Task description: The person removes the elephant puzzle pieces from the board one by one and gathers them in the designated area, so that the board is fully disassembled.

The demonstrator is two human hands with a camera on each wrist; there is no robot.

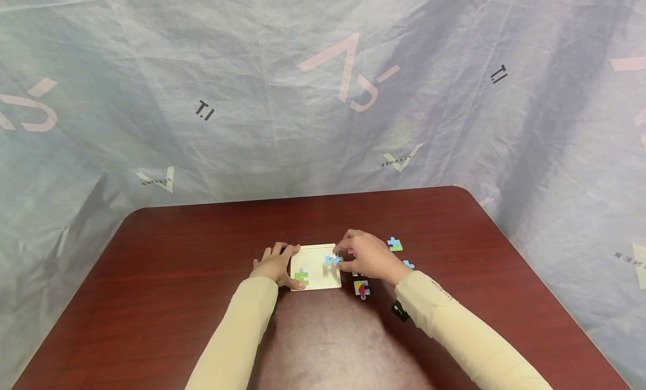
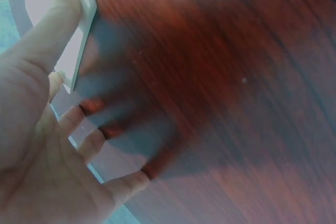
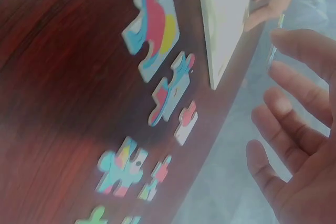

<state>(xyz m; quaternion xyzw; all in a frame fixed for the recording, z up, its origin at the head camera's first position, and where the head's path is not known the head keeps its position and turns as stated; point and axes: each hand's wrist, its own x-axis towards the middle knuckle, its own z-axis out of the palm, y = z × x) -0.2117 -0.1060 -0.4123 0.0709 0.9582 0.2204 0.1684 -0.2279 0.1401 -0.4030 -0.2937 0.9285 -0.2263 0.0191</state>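
Note:
A shallow white puzzle tray [image 1: 318, 273] lies flat on the table, with a green puzzle piece [image 1: 301, 276] in its near left corner. My left hand [image 1: 275, 267] grips the tray's left side, thumb on the near corner and index finger at the far one. Its other fingers spread over the table in the left wrist view. Above the tray's right part, my right hand [image 1: 367, 256] pinches a light blue puzzle piece [image 1: 333, 259] between thumb and index finger. Seen edge-on in the right wrist view, this piece [image 3: 273, 51] is a thin strip; the remaining fingers are loosely bent.
Loose puzzle pieces lie right of the tray, among them a pink-and-yellow one [image 1: 361, 289] and a blue-green one [image 1: 395, 244]. A small black object [image 1: 400, 310] is partly under the right sleeve. Grey printed cloth [image 1: 272, 98] hangs behind the dark red table [image 1: 192, 255].

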